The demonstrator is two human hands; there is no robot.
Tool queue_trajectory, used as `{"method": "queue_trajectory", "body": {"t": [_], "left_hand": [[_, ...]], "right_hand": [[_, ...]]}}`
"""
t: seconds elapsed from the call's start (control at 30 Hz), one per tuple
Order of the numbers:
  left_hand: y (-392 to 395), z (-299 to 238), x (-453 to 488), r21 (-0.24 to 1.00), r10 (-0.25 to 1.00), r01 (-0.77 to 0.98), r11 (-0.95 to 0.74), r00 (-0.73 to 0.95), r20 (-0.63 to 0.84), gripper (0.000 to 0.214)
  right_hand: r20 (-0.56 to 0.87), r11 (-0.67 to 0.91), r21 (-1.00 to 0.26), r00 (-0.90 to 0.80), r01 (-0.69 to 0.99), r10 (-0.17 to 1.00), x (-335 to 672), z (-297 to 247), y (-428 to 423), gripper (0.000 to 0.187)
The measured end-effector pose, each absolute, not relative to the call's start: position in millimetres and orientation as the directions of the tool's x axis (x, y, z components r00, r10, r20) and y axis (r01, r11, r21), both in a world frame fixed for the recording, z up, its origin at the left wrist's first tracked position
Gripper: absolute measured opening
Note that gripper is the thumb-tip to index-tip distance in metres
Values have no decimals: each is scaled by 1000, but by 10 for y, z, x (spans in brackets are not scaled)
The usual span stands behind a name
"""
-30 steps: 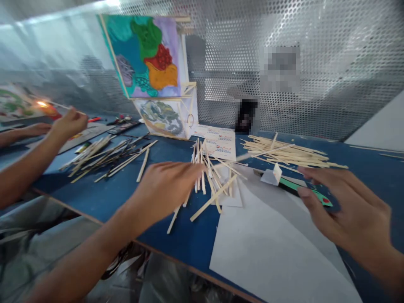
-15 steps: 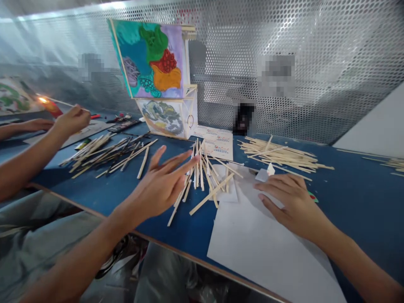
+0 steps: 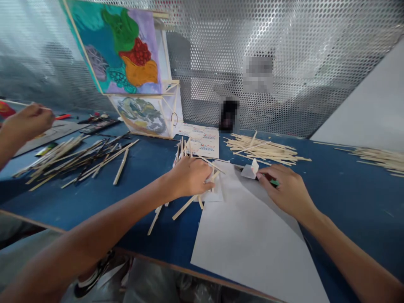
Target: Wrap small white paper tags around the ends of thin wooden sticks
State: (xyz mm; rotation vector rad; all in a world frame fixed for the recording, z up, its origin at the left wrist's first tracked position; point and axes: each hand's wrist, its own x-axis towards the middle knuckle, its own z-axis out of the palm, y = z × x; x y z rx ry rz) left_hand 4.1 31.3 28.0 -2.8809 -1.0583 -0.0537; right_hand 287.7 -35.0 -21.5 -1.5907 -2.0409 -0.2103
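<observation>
My left hand (image 3: 191,176) lies on a loose heap of thin wooden sticks (image 3: 186,185) on the blue table (image 3: 341,189), its fingers curled down onto the sticks. My right hand (image 3: 285,189) rests on the upper corner of a large grey-white paper sheet (image 3: 252,235), fingers bent over a green-handled tool (image 3: 274,182) whose tip just shows. A small folded white paper piece (image 3: 251,170) sits right at those fingertips.
Another stick pile (image 3: 263,148) lies behind my right hand, more sticks (image 3: 75,158) to the left and far right (image 3: 378,155). A painted panel on a stick frame (image 3: 126,54) stands at the back by a perforated metal wall. Another person's hand (image 3: 27,122) works at the left.
My left hand has dropped from hovering with spread fingers onto the stick heap and closed. My right hand slid back along the paper over the green tool. The view shifted right.
</observation>
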Motion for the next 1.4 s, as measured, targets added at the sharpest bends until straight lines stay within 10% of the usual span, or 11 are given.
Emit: {"method": "queue_trajectory", "body": {"t": [0.47,0.7,0.87,1.0,1.17,1.4], "left_hand": [[207,159,-78,-29,692,694,-719,719,62,20],[214,93,-111,169,724,707,-686,686,69,12],[170,94,-96,340,743,684,-646,665,73,10],[92,234,-68,562,772,581,-588,611,177,9],[-38,359,19,974,780,116,-197,621,84,3],[-160,279,89,993,778,-116,-13,623,83,6]], "right_hand": [[493,185,-298,-15,936,870,2863,-261,-343,17],[510,140,-301,35,943,860,2877,-276,-337,20],[433,130,-294,10,947,902,2931,-363,-190,68],[399,146,-366,13,919,917,2899,-343,-170,58],[435,337,-726,22,599,900,2607,-189,-418,71],[410,405,-907,25,119,912,2279,-99,-678,59]]}}
